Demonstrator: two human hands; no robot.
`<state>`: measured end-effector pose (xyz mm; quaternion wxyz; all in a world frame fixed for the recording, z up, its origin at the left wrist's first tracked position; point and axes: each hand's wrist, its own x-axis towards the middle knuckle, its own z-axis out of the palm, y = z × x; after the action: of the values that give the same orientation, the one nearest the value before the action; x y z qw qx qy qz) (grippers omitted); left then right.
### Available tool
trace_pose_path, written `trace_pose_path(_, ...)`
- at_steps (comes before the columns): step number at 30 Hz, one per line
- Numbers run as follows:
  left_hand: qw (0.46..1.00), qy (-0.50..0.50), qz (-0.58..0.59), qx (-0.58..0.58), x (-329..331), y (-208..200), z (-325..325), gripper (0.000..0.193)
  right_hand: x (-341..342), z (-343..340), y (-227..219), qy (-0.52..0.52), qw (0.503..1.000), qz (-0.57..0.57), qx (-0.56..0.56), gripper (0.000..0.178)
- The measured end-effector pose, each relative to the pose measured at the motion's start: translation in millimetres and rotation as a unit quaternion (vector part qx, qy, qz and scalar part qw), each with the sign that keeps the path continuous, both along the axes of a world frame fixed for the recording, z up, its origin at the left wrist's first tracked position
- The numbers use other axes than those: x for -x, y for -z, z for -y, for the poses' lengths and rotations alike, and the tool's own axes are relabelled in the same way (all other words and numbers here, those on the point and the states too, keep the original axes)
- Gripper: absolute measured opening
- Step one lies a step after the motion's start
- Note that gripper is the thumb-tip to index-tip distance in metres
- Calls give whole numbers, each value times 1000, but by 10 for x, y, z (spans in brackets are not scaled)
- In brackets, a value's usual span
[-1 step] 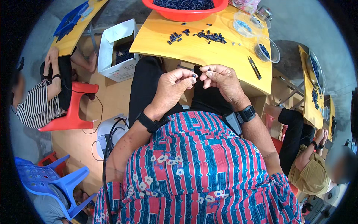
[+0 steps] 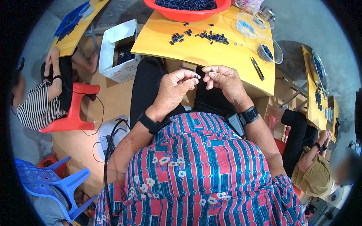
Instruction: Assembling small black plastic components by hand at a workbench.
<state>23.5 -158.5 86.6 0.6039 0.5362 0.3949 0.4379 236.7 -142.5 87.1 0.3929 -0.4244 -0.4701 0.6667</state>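
My left hand [image 2: 175, 83] is closed in a pinch above my lap. A small dark cylindrical piece [image 2: 196, 76] sticks out between its thumb and forefinger, its end facing my other hand. Close beside it, my right hand [image 2: 223, 80] has thumb and forefinger pressed together. Whatever they pinch is too small to make out. The two hands are slightly apart, just in front of the edge of the yellow table [image 2: 158, 45]. On the table lie a small group of dark pieces [image 2: 176, 37] and a larger pile of dark pieces [image 2: 215, 37].
A red basin [image 2: 188, 15] of dark pieces stands at the far edge. To the right are clear tubs [image 2: 278, 56] and black tweezers [image 2: 257, 68]. A white box [image 2: 118, 71] sits on the floor at left. Co-workers sit on both sides; a blue chair [image 2: 56, 184] stands lower left.
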Motion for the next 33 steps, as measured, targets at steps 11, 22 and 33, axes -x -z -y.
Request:
trace_pose_path(11, 1000, 2, -25, -14, 78, 26, -14, 13, 122, 0, -59, -7, 993, 93, -70, 25)
trace_pose_path(22, 989, -15, -60, -135, 84, -138, -7, 10, 290, 20, -292, -14, 996, 66, -65, 29)
trace_pose_path(33, 958, -44, -133, -252, -3, -151, -23, 11, 213, 7, -244, -5, 999, 33, -18, 19)
